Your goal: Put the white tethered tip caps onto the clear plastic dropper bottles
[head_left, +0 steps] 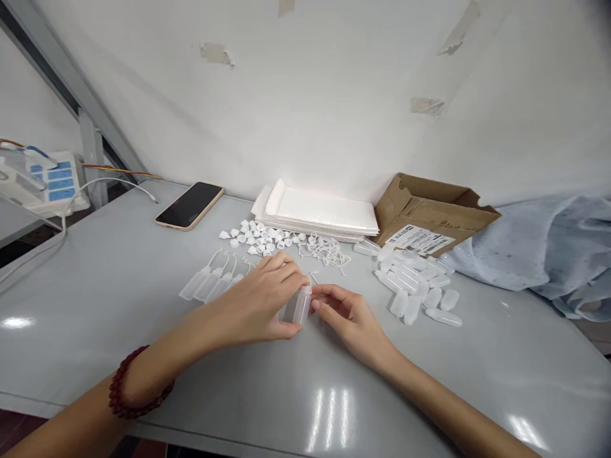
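Note:
A small translucent plastic bottle [301,306] stands nearly upright between the thumb and fingers of my left hand [267,292]. A thin white strap [313,277] shows at its neck. Close against the right side of that neck, the thumb and forefinger of my right hand [351,321] are pinched together; what lies between them is too small to make out. Left of my hands lie several bottles with straps [206,284], side by side and partly hidden by my left hand. White caps [258,236] and a tangle of white straps [327,250] lie just beyond.
Several loose bottles without caps [413,280] are heaped at the right, before an open cardboard box [434,213]. White padded envelopes [324,212] are stacked by the wall. A phone [189,205] lies back left, near a power strip [60,181]. Blue-grey cloth [539,248] lies far right.

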Motion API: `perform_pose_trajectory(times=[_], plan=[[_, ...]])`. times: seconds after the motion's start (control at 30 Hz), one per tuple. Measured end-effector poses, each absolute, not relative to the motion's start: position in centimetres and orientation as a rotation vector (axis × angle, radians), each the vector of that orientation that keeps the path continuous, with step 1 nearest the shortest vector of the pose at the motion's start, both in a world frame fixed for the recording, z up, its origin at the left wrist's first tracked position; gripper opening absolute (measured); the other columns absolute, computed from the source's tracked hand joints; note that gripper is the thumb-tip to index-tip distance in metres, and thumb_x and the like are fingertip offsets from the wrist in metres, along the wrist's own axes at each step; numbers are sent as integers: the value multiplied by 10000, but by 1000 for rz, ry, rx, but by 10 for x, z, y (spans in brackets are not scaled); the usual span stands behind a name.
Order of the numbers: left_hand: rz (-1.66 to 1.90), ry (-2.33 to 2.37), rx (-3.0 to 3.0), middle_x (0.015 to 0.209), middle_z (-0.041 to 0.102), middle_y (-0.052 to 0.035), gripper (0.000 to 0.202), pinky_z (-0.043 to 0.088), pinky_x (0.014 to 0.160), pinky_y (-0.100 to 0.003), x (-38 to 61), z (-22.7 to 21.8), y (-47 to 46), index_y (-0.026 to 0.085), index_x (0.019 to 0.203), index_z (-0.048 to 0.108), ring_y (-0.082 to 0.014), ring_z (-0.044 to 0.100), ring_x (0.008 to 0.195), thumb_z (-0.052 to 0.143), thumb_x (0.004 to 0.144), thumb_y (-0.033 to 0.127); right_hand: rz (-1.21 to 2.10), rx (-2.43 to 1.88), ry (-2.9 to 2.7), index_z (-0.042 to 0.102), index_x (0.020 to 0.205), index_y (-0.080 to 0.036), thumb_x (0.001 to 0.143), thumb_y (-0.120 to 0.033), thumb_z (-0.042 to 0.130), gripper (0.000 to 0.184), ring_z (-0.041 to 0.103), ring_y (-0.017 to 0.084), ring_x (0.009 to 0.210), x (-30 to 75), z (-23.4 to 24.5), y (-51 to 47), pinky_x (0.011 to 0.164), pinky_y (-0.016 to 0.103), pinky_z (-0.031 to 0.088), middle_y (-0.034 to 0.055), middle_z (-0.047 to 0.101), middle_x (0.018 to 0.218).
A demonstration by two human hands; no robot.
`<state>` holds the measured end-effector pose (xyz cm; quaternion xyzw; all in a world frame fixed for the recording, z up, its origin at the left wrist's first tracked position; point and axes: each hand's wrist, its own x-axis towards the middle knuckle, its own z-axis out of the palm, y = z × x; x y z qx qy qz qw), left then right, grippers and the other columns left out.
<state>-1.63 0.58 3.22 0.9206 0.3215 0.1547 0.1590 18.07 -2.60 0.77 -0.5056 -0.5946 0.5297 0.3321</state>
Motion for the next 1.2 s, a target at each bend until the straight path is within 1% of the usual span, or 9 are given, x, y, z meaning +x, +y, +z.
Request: perform_pose_trajectory(times=[0.1,0.2,0.27,0.33,0.4,0.47,0.67,0.87,1.2], plan=[[392,955,2654,916,570,-52,294,408,809,-363,-17,32,7,162,981,570,-249,449,965,688,724,243,1093,-1325,-1704,624,1024,-201,856,-264,560,190,615,181,837,178,4,-25,699,312,486,61,674,990],[336,970,2683,913,567,-57,277,399,815,-386,-15,29,8,158,975,578,-260,442,965,672,732,251,888,-1279,-1850,589,1035,-215,851,-197,545,189,601,184,842,177,-2,-27,648,300,486,68,643,1005],[317,967,2704,912,563,-60,248,393,822,-395,-14,27,9,153,961,578,-261,440,960,649,740,240,802,-1238,-1924,571,1043,-218,840,-172,557,209,595,196,862,177,-7,-29,664,313,495,75,631,1007],[315,956,2721,907,561,-61,220,389,830,-398,-15,24,9,152,940,573,-258,441,953,630,741,227,752,-1192,-1974,557,1059,-225,827,-168,584,240,595,210,897,177,-12,-31,717,339,507,83,623,1033],[324,945,2729,900,558,-59,196,385,837,-397,-15,22,10,154,913,568,-256,441,951,621,741,230,736,-1158,-1999,547,1078,-230,816,-176,611,275,596,222,926,177,-16,-31,761,363,513,88,615,1055],[333,937,2729,892,555,-56,177,382,837,-394,-16,21,10,159,901,566,-254,440,949,610,748,236,739,-1151,-2005,544,1090,-228,814,-185,623,291,597,227,937,176,-18,-31,769,371,519,91,611,1060],[300,962,2752,903,538,-63,204,369,834,-395,-17,21,9,159,931,573,-261,426,953,610,748,243,744,-1150,-2013,553,1094,-206,819,-180,624,285,592,231,972,175,-20,-31,806,383,516,106,611,1074],[303,962,2777,908,526,-63,182,365,825,-395,-19,22,7,163,901,569,-257,426,931,602,753,264,756,-1168,-2007,582,1098,-229,823,-186,610,279,601,237,995,175,-19,-30,822,388,516,93,633,1081],[247,999,2801,913,540,-75,190,350,812,-414,-19,22,6,162,893,584,-277,434,942,610,759,293,755,-1150,-2031,586,1117,-222,833,-185,608,287,584,243,1040,176,-21,-30,886,423,504,105,633,1109]])
